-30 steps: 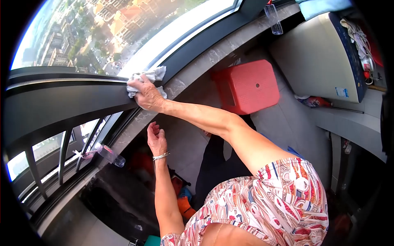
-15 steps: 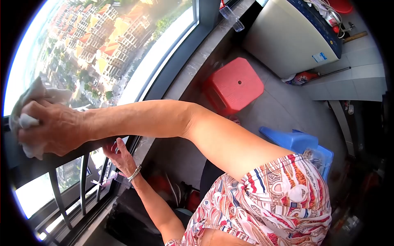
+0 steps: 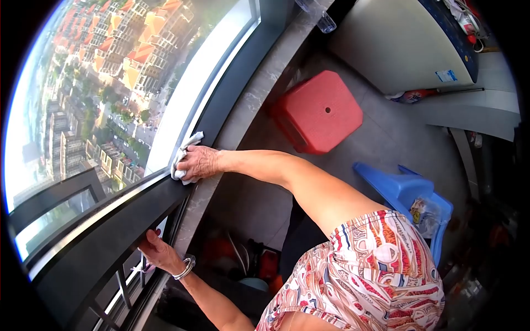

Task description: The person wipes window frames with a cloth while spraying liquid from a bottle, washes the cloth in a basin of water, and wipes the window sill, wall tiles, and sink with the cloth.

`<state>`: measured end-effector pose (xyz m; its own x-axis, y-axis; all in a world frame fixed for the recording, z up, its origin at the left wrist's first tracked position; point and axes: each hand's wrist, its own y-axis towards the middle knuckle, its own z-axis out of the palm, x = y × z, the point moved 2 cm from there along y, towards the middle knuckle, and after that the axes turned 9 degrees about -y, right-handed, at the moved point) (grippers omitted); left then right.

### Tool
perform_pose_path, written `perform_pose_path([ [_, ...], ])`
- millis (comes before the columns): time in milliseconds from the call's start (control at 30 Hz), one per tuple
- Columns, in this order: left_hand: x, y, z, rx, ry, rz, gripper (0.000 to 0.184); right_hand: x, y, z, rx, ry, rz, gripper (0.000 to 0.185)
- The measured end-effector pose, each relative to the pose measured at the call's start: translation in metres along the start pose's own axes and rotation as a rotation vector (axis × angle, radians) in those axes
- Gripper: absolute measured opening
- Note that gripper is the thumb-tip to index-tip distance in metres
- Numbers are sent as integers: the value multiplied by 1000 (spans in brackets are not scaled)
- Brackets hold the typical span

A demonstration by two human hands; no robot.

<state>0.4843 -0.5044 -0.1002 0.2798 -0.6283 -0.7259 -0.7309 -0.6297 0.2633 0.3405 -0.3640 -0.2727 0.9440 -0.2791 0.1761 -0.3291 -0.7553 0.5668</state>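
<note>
My right hand [image 3: 199, 164] is closed around a crumpled whitish cloth [image 3: 182, 160]. It presses the cloth against the inner corner of the dark window frame [image 3: 221, 110], beside the grey stone sill [image 3: 251, 99]. Lower down, my left hand [image 3: 158, 252], with metal bangles at the wrist, grips the underside of the broad dark rail [image 3: 110, 226] above the bars. Its fingertips are partly hidden behind that rail. Beyond the glass, buildings with orange roofs show far below.
A red plastic stool [image 3: 326, 113] stands on the grey tiled floor. Behind it is a large pale appliance [image 3: 397, 49] with items on top. A blue plastic chair-like piece [image 3: 395, 185] lies to the right, holding a clear bag [image 3: 428, 218]. A clear bottle [image 3: 326, 23] rests by the sill.
My right hand has moved with the cloth from the far left of the window rightward to the frame's corner by the sill. My left hand has shifted slightly down. The view has turned a little.
</note>
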Motion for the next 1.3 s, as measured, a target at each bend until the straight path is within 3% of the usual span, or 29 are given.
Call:
perform_pose_path([
  [67,2,1,-6,-26,55,6,51,-15,-10,-7,-4,-84,44,27],
  [200,9,2,-12,-8,132,22,49,-94,-58,-54,-17,-248,118,38],
  [400,0,0,-9,-22,156,-26,44,-214,-123,-118,13,-442,252,35],
  [467,0,0,-11,-9,142,-42,43,-248,-146,-134,33,-708,383,35],
  [533,3,0,-12,-21,123,-55,43,-277,-161,-152,123,-549,683,36],
  [567,2,2,-11,-15,116,-47,43,-276,-162,-152,85,-562,655,40],
  [600,1,2,-11,-13,113,-43,43,-273,-162,-147,48,-568,623,45],
  [667,-9,0,-7,-2,138,-16,43,-252,-152,-134,-217,-539,773,46],
  [733,-13,-2,-1,-43,55,-35,34,-227,-136,-110,-263,-565,952,46],
  [833,11,0,-9,-45,126,92,30,-167,-104,-79,-176,-516,791,43],
  [867,3,2,-8,-44,135,61,31,-137,-89,-71,-155,-446,729,43],
  [933,-7,4,-5,-36,134,185,32,-82,-69,-38,-106,-377,638,46],
  [1067,15,-10,-11,142,-56,74,39,47,-15,25,-51,-119,408,39],
  [1133,19,-43,-30,428,-156,-94,46,85,-2,43,-69,-162,605,36],
  [1200,55,-82,-54,480,-146,-101,47,82,-1,31,-3,-191,655,33],
  [1300,140,-119,-94,433,-8,-304,49,87,-9,5,174,173,691,33],
])
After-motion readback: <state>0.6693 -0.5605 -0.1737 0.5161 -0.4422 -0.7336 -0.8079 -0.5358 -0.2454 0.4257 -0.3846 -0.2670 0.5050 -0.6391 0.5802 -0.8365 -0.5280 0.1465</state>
